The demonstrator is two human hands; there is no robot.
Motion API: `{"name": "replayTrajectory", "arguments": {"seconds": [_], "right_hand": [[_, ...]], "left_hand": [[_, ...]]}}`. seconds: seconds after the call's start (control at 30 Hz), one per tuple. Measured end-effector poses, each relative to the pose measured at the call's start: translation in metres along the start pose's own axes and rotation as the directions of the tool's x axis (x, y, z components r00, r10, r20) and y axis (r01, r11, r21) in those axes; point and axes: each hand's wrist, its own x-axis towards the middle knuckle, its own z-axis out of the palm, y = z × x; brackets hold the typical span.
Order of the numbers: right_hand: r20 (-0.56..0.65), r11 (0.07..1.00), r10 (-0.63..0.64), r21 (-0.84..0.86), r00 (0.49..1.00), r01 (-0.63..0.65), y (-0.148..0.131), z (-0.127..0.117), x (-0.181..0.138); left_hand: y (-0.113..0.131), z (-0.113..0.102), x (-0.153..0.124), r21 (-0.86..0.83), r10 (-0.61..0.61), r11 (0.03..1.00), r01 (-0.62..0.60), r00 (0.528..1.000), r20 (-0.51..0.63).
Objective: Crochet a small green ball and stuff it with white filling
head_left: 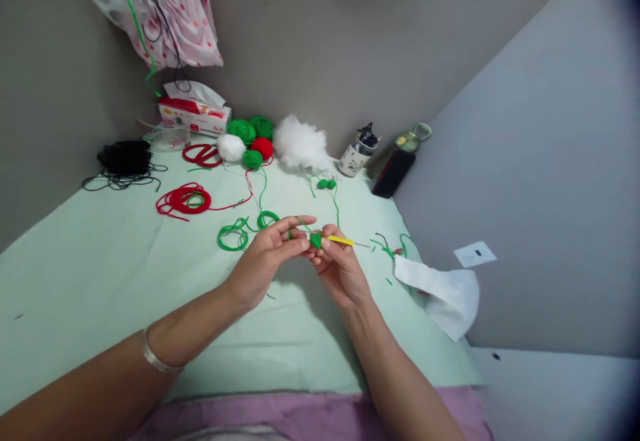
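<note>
Between the fingertips of both hands is a small green crocheted piece (315, 240). My left hand (267, 254) pinches its left side, with green yarn running over the raised index finger. My right hand (343, 264) is closed round a crochet hook (341, 240) with a yellow handle, its thin metal end pointing right. The other end of the hook is hard to make out at the green piece. Just beyond the hands lie loose coils of green yarn (233, 237). Two small green crocheted pieces (327, 184) rest farther back.
Along the back stand a tissue box (195, 118), red scissors (201, 155), yarn balls (242, 132), white stuffing (301, 144), a pen jar (356, 154) and a phone (394, 173). Red yarn (184, 199) and black yarn (125, 158) lie left. A white tissue (440, 291) and yarn scraps lie right.
</note>
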Motion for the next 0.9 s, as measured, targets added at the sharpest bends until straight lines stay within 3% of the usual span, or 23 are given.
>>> {"name": "replayTrajectory", "arguments": {"seconds": [0.27, 0.43, 0.67, 0.77, 0.9], "right_hand": [[-0.071, 0.98, -0.163, -0.128, 0.984, 0.153, -0.002, 0.0, -0.002], [-0.099, 0.975, -0.175, -0.159, 0.98, 0.158, -0.004, -0.002, -0.001], [-0.122, 0.956, -0.224, -0.219, 0.967, 0.194, -0.003, -0.003, -0.003], [-0.11, 0.913, -0.294, -0.328, 0.95, 0.244, -0.001, -0.002, -0.006], [0.008, 0.768, -0.408, -0.538, 0.913, 0.348, 0.0, 0.001, -0.013]], "left_hand": [[-0.003, 0.0, 0.001, 0.029, -0.001, 1.0, 0.002, 1.0, -0.028], [-0.005, -0.004, 0.004, 0.079, -0.012, 0.997, 0.014, 1.0, -0.017], [-0.006, -0.005, 0.003, 0.188, 0.041, 0.982, -0.023, 0.995, -0.093], [-0.005, -0.005, 0.003, 0.172, 0.032, 0.985, -0.02, 0.997, -0.065], [-0.007, -0.005, 0.004, 0.141, 0.0, 0.99, 0.006, 0.999, -0.045]]}}
